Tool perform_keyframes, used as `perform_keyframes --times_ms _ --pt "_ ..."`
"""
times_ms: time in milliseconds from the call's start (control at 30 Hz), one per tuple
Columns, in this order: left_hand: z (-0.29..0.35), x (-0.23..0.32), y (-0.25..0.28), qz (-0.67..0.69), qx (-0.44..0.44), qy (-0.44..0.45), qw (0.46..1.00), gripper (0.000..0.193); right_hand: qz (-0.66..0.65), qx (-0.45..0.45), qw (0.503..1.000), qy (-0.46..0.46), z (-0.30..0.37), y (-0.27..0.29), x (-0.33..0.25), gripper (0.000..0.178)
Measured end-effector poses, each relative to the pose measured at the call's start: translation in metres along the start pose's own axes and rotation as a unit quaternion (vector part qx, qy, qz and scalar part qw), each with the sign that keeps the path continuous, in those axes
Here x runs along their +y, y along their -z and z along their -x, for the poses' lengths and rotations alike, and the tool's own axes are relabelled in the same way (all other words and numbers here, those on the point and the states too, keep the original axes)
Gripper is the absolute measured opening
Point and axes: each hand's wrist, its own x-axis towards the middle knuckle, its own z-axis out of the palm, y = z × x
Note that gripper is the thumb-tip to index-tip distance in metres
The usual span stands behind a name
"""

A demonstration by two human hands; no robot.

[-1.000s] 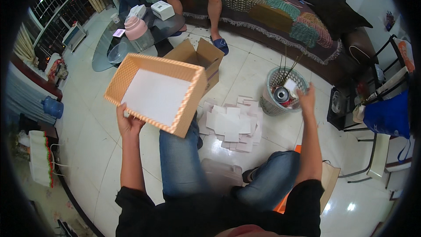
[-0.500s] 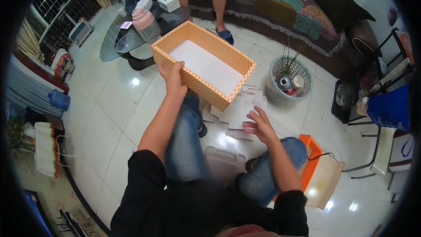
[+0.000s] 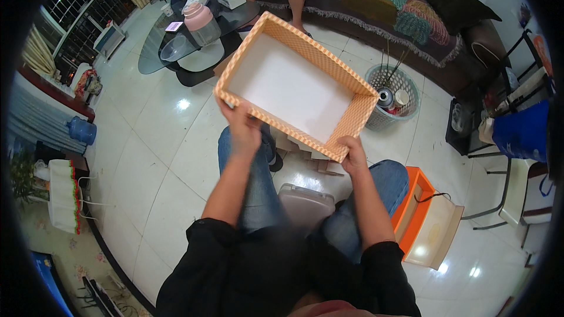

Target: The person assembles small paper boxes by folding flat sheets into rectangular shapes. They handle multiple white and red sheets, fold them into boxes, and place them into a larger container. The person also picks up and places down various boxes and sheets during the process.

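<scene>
An open rectangular box, with orange-and-cream checked walls and a white inside bottom, is held up in front of me over my knees. Its inside is tipped toward me and holds nothing. My left hand grips the near left corner, a little blurred, fingers partly hidden under the wall. At the near right corner my right hand is closed on the rim, its thumb over the edge. Flat pale cardboard pieces lie on the floor below, mostly covered by the box.
A lattice waste basket with sticks and a can stands right of the box. An orange box with a lid lies beside my right knee. Ahead left is a glass table with a pink-topped jug. Another person sits on the sofa.
My right hand has gone from empty, fingers spread, to gripping the box's near right corner. The box has come closer, moved right and tipped so its inside faces me more.
</scene>
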Motion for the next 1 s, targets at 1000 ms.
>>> perform_keyframes --times_ms 1000 --pt "-0.092 0.009 -0.008 -0.058 0.048 0.39 0.918 0.068 -0.211 0.205 0.955 0.036 0.029 0.053 -0.057 0.025"
